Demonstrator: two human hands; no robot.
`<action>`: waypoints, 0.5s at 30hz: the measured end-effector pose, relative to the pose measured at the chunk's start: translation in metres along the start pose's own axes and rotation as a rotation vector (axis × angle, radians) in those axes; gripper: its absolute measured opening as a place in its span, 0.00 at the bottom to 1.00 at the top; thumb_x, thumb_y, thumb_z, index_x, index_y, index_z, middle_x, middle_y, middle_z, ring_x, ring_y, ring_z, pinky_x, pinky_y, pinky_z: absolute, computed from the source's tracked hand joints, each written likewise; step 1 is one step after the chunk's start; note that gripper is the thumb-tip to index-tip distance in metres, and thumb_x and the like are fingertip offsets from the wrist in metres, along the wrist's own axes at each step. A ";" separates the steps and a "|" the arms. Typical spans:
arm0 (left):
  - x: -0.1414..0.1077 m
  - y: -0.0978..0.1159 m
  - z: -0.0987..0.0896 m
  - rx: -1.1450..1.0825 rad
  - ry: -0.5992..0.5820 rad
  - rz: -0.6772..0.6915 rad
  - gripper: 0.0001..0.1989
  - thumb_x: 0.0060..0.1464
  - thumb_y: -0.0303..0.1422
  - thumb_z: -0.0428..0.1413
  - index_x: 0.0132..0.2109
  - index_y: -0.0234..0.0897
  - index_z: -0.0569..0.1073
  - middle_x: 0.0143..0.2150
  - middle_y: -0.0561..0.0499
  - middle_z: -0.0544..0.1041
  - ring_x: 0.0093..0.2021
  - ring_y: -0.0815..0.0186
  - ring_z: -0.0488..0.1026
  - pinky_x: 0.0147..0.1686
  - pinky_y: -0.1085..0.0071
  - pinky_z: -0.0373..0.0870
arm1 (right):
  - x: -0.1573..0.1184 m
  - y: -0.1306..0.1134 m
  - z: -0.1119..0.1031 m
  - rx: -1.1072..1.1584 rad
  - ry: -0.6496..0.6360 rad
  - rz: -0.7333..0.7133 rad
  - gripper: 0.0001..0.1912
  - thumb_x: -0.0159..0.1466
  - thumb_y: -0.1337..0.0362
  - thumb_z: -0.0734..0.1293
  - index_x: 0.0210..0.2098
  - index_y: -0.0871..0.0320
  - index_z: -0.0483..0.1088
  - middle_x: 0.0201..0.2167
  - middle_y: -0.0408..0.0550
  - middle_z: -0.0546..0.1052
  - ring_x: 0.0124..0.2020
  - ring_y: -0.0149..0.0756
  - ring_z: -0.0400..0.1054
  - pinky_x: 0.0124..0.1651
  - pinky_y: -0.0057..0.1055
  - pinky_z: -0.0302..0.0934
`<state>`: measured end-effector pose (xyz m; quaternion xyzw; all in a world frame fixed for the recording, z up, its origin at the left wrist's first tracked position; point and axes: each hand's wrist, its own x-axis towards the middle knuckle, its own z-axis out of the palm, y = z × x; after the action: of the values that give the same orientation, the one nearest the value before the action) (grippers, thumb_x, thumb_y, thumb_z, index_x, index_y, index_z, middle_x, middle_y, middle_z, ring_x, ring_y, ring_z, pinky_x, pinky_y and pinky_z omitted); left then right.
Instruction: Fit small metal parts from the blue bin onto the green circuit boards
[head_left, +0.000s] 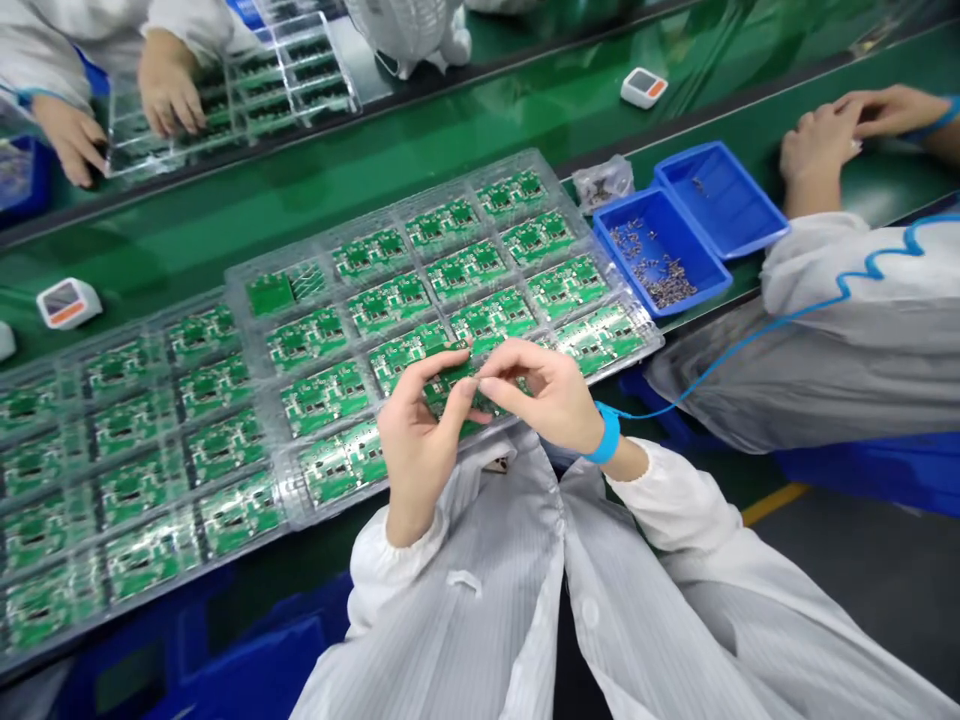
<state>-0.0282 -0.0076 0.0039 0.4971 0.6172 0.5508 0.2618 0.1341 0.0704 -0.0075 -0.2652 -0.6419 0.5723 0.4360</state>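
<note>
Above the near edge of a clear plastic tray (649, 338), my left hand (416, 430) grips a green circuit board (444, 388) between thumb and fingers. My right hand (551, 400), with a blue wrist strap (609, 432), is closed in a pinch at the board's right side, its fingertips meeting my left thumb. Whatever sits in that pinch is too small to make out. The tray's compartments hold several green circuit boards (322, 395); one at the upper left (270, 293) lies plain side up.
A blue bin (709, 290) of small metal parts stands right of the tray, beside another blue bin (724, 195) and a plastic bag (604, 182). A second board tray (279, 510) adjoins on the left. Co-workers' hands (821, 145) rest right; others (169, 90) work across the belt (390, 130).
</note>
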 end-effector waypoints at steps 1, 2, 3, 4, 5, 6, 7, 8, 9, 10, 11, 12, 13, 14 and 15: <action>-0.001 -0.001 0.000 0.015 0.009 0.019 0.13 0.75 0.43 0.64 0.58 0.44 0.83 0.58 0.47 0.85 0.36 0.68 0.86 0.30 0.75 0.87 | 0.001 0.001 0.002 -0.049 0.040 -0.034 0.10 0.74 0.56 0.75 0.40 0.55 0.80 0.36 0.46 0.80 0.36 0.34 0.72 0.39 0.34 0.70; -0.003 -0.001 0.000 0.037 0.020 0.048 0.13 0.76 0.43 0.62 0.59 0.44 0.83 0.58 0.47 0.84 0.41 0.65 0.88 0.33 0.74 0.88 | 0.001 0.002 0.004 -0.092 0.079 -0.061 0.09 0.74 0.57 0.75 0.39 0.54 0.79 0.35 0.45 0.79 0.35 0.34 0.71 0.38 0.34 0.69; -0.004 -0.002 0.001 0.062 0.034 0.086 0.13 0.77 0.43 0.61 0.60 0.44 0.82 0.59 0.46 0.84 0.46 0.63 0.88 0.35 0.73 0.89 | 0.003 0.003 0.006 -0.122 0.117 -0.081 0.09 0.73 0.58 0.74 0.37 0.54 0.78 0.34 0.44 0.78 0.34 0.33 0.70 0.38 0.34 0.68; -0.005 -0.002 0.001 0.085 0.043 0.126 0.15 0.78 0.43 0.60 0.63 0.45 0.81 0.61 0.45 0.83 0.48 0.62 0.87 0.37 0.73 0.90 | 0.004 0.003 0.008 -0.138 0.152 -0.094 0.09 0.73 0.60 0.74 0.36 0.54 0.77 0.33 0.43 0.78 0.33 0.33 0.69 0.38 0.34 0.67; -0.007 -0.003 0.002 0.104 0.050 0.161 0.17 0.78 0.43 0.59 0.67 0.46 0.78 0.64 0.45 0.81 0.46 0.64 0.86 0.37 0.72 0.90 | 0.005 0.004 0.010 -0.144 0.184 -0.101 0.10 0.72 0.61 0.74 0.34 0.54 0.75 0.32 0.43 0.77 0.32 0.32 0.68 0.37 0.34 0.67; -0.008 -0.004 0.002 0.114 0.053 0.189 0.20 0.78 0.43 0.60 0.71 0.48 0.75 0.66 0.44 0.79 0.42 0.67 0.85 0.37 0.72 0.90 | 0.007 0.004 0.011 -0.147 0.209 -0.102 0.10 0.71 0.62 0.74 0.33 0.54 0.74 0.31 0.42 0.77 0.32 0.32 0.68 0.37 0.34 0.66; -0.009 -0.004 0.002 0.117 0.051 0.205 0.24 0.78 0.43 0.60 0.75 0.50 0.71 0.68 0.44 0.78 0.37 0.71 0.82 0.35 0.72 0.89 | 0.008 0.004 0.013 -0.152 0.232 -0.099 0.11 0.71 0.62 0.74 0.32 0.54 0.73 0.30 0.41 0.76 0.31 0.32 0.67 0.37 0.33 0.66; -0.011 -0.005 0.002 0.116 0.046 0.210 0.27 0.78 0.42 0.60 0.77 0.52 0.67 0.69 0.44 0.77 0.33 0.75 0.78 0.33 0.73 0.89 | 0.010 0.004 0.014 -0.161 0.252 -0.096 0.11 0.70 0.62 0.74 0.32 0.54 0.73 0.29 0.41 0.76 0.31 0.32 0.67 0.37 0.34 0.66; -0.012 -0.006 0.002 0.115 0.034 0.205 0.28 0.78 0.42 0.60 0.78 0.52 0.65 0.69 0.44 0.77 0.30 0.77 0.76 0.32 0.73 0.89 | 0.011 0.003 0.015 -0.174 0.266 -0.093 0.11 0.70 0.62 0.74 0.32 0.54 0.72 0.29 0.41 0.76 0.31 0.32 0.66 0.37 0.34 0.66; -0.014 -0.008 0.002 0.112 0.015 0.195 0.28 0.79 0.40 0.59 0.79 0.52 0.65 0.69 0.44 0.77 0.30 0.77 0.77 0.32 0.74 0.89 | 0.011 0.003 0.015 -0.189 0.276 -0.093 0.10 0.69 0.62 0.74 0.32 0.54 0.72 0.29 0.41 0.76 0.31 0.32 0.66 0.37 0.34 0.66; -0.015 -0.009 0.001 0.106 -0.010 0.184 0.26 0.79 0.39 0.58 0.78 0.51 0.65 0.69 0.44 0.78 0.32 0.76 0.79 0.34 0.73 0.90 | 0.012 0.003 0.016 -0.207 0.283 -0.101 0.10 0.69 0.63 0.73 0.32 0.54 0.72 0.29 0.41 0.76 0.31 0.32 0.66 0.37 0.34 0.66; -0.017 -0.010 0.000 0.099 -0.040 0.172 0.25 0.80 0.39 0.57 0.78 0.51 0.66 0.70 0.44 0.78 0.35 0.73 0.83 0.37 0.72 0.92 | 0.012 0.003 0.016 -0.225 0.288 -0.113 0.10 0.69 0.64 0.73 0.31 0.54 0.72 0.29 0.41 0.76 0.31 0.33 0.66 0.37 0.34 0.66; -0.018 -0.011 0.000 0.092 -0.069 0.163 0.24 0.80 0.38 0.56 0.77 0.50 0.67 0.71 0.44 0.79 0.39 0.69 0.86 0.40 0.70 0.93 | 0.011 0.003 0.016 -0.244 0.292 -0.126 0.10 0.69 0.65 0.72 0.31 0.53 0.71 0.29 0.41 0.76 0.31 0.33 0.66 0.37 0.34 0.65; -0.019 -0.011 -0.001 0.087 -0.091 0.156 0.23 0.81 0.38 0.55 0.77 0.50 0.67 0.72 0.44 0.78 0.44 0.66 0.88 0.42 0.69 0.93 | 0.011 0.002 0.015 -0.260 0.295 -0.138 0.10 0.69 0.66 0.72 0.31 0.53 0.71 0.29 0.41 0.75 0.31 0.33 0.66 0.37 0.34 0.65; -0.020 -0.012 -0.001 0.086 -0.106 0.153 0.23 0.81 0.38 0.55 0.77 0.51 0.67 0.73 0.44 0.78 0.47 0.64 0.89 0.43 0.68 0.93 | 0.010 0.002 0.015 -0.274 0.298 -0.147 0.11 0.70 0.66 0.72 0.31 0.53 0.71 0.29 0.41 0.75 0.31 0.32 0.66 0.37 0.34 0.64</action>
<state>-0.0260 -0.0248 -0.0112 0.5821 0.5858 0.5151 0.2295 0.1155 0.0716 -0.0066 -0.3560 -0.6597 0.4008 0.5267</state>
